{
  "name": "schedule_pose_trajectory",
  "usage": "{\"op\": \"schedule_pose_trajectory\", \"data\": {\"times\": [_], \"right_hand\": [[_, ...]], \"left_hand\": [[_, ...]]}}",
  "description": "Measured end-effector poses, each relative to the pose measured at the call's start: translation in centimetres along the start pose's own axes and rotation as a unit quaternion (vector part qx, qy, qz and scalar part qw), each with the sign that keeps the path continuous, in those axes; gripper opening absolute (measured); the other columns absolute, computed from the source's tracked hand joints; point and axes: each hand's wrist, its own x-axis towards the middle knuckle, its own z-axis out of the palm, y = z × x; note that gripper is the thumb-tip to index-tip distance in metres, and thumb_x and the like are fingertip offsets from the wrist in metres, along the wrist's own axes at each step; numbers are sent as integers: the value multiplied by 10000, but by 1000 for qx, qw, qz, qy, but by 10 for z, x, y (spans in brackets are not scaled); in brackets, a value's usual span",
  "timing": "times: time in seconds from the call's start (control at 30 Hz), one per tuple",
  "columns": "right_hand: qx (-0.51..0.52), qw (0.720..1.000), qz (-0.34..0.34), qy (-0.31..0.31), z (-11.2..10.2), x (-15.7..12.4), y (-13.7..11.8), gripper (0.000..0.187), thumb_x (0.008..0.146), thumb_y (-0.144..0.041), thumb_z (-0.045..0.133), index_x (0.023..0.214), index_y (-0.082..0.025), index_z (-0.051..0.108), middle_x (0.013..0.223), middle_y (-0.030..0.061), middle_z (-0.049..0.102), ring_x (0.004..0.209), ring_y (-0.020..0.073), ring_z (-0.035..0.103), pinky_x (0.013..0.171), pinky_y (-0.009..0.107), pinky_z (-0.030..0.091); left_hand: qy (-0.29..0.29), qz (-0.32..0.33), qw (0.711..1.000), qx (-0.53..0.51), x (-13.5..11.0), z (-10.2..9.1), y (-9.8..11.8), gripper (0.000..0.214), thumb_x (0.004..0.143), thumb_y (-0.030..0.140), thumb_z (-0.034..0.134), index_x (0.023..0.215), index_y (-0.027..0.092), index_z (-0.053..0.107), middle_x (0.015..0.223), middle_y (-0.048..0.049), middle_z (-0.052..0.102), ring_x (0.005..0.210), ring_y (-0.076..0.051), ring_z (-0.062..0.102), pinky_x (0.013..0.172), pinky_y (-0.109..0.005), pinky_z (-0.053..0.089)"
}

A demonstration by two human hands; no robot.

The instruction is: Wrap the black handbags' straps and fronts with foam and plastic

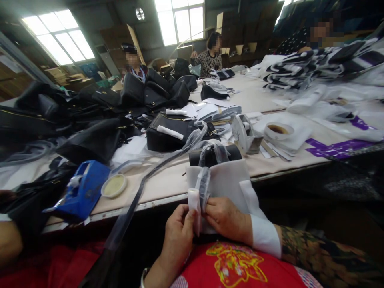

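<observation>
One black bag, contents hidden, lies at the table's near edge, left hand pinching a white foam roll, right hand gripping the bag's plastic-wrapped strap, blue tape dispenser at left.

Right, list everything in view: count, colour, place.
Table: one, pale, centre
Bags: many, black, left and centre
Dispensers: two, blue left, grey centre
Tape roll: one, white, right
Papers: many, white, centre
Layered pile: one, black and white, right
Strips: several, purple, right
Windows: three, white, back
Boxes: several, brown, back
Other people: four, mixed clothing, back and left
Foam sheet: one, white, front centre
Small roll: one, white, front centre
Wrapped straps: several, translucent, front centre
Cloth: one, red, lap
Left hand: one, bare, on small roll
Right hand: one, bare, at straps
</observation>
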Motion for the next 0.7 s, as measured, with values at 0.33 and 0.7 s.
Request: {"op": "schedule_pose_trajectory", "data": {"times": [0.33,0.7], "right_hand": [[39,999,16,8,3,-3,2,109,867,-115,551,854,-141,657,810,73,670,690,187,616,616,278,481],[-1,999,-42,7,-1,-3,11,138,848,-81,539,835,-138,664,792,72,673,669,174,603,578,265,459]], "left_hand": [[-14,105,988,111,-6,-2,-15,174,936,261,511,865,190,653,750,-6,634,676,-152,589,651,-242,469],[-6,110,991,81,3,0,11,174,900,279,542,785,184,631,741,-18,621,673,-156,570,635,-248,463]]}}
